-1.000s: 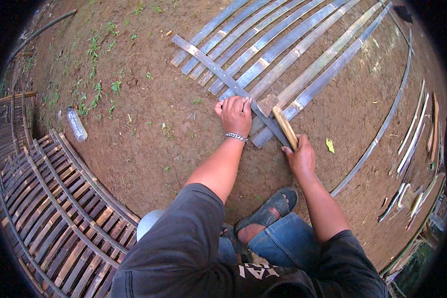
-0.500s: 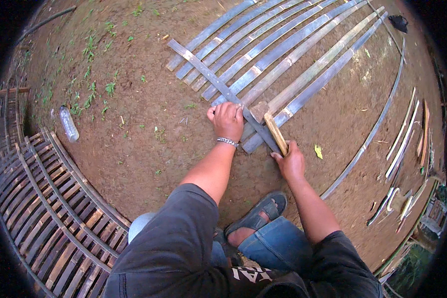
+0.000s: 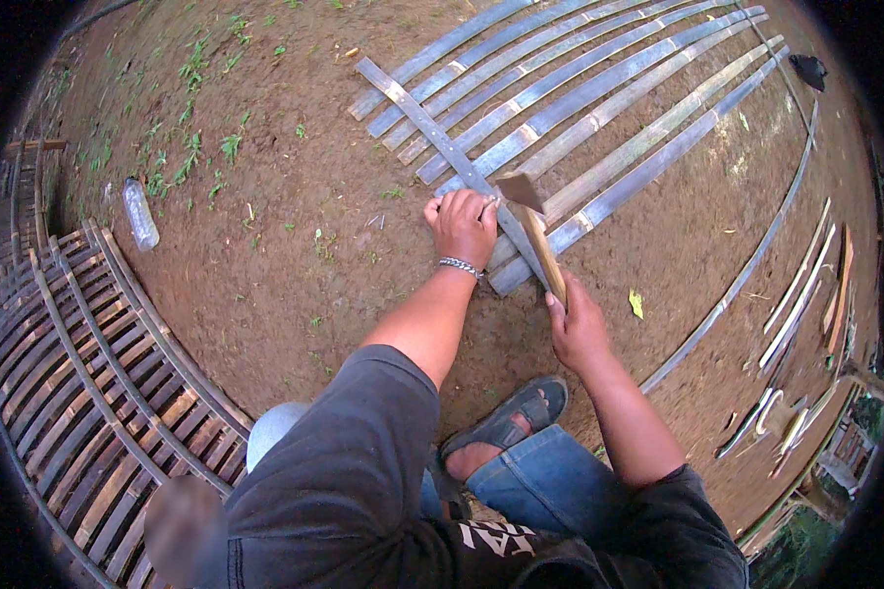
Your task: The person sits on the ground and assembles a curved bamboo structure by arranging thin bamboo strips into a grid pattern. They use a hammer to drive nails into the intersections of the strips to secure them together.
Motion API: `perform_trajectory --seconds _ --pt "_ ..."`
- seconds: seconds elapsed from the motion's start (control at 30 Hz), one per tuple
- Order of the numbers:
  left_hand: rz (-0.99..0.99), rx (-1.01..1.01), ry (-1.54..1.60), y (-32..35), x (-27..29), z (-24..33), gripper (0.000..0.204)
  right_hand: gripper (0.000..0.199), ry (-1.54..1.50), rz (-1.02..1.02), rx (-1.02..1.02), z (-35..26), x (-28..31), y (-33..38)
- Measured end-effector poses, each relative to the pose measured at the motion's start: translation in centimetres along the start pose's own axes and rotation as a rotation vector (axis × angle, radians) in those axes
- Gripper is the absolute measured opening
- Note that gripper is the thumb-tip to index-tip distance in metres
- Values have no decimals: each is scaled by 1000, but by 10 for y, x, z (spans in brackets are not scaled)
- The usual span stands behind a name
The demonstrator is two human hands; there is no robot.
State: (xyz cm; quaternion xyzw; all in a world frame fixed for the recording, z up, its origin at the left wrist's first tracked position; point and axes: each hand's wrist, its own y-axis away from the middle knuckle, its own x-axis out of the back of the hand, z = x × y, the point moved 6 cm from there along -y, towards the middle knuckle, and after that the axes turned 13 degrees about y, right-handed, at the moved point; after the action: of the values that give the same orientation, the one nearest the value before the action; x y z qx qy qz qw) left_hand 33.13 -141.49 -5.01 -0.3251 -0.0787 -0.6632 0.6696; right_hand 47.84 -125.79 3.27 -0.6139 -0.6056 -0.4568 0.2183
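Several bamboo strips (image 3: 584,221) lie side by side on bare soil, fanning away from me. A bamboo crosspiece (image 3: 417,118) runs diagonally over their near ends. My left hand (image 3: 464,228) rests on this crosspiece, its thumb and fingers pinched together; whatever they grip is too small to make out. My right hand (image 3: 580,322) is closed round the lower end of the wooden handle of a hammer (image 3: 544,253). Its broad, brownish head is just right of my left fingertips, over the crosspiece and strips.
A slatted bamboo panel (image 3: 98,363) is at the left, with a clear plastic bottle (image 3: 140,216) beyond it. At the right, a long curved bamboo strip (image 3: 732,280) and thin split sticks (image 3: 798,299) lie on the ground. My sandalled foot (image 3: 506,427) is below my hands.
The hammer head has tilted, showing a flat side, and come nearer my left fingertips. My left hand keeps its place on the crosspiece. The whole view has shifted slightly.
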Motion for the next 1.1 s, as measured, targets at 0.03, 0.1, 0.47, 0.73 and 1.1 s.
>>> perform_trajectory --seconds 0.03,0.1,0.47,0.73,1.1 --pt "-5 6 -5 0 -1 0 13 41 30 -20 -28 1 -2 -3" --pt "-9 9 -10 1 0 1 14 42 70 -19 -44 5 -7 -3" --pt "-2 6 -8 -3 -1 3 15 47 111 155 104 15 -15 1" --pt "13 -5 7 2 2 -1 13 47 100 154 79 8 -11 0" --pt "7 2 -16 -2 1 0 13 48 126 85 38 7 -9 -5"
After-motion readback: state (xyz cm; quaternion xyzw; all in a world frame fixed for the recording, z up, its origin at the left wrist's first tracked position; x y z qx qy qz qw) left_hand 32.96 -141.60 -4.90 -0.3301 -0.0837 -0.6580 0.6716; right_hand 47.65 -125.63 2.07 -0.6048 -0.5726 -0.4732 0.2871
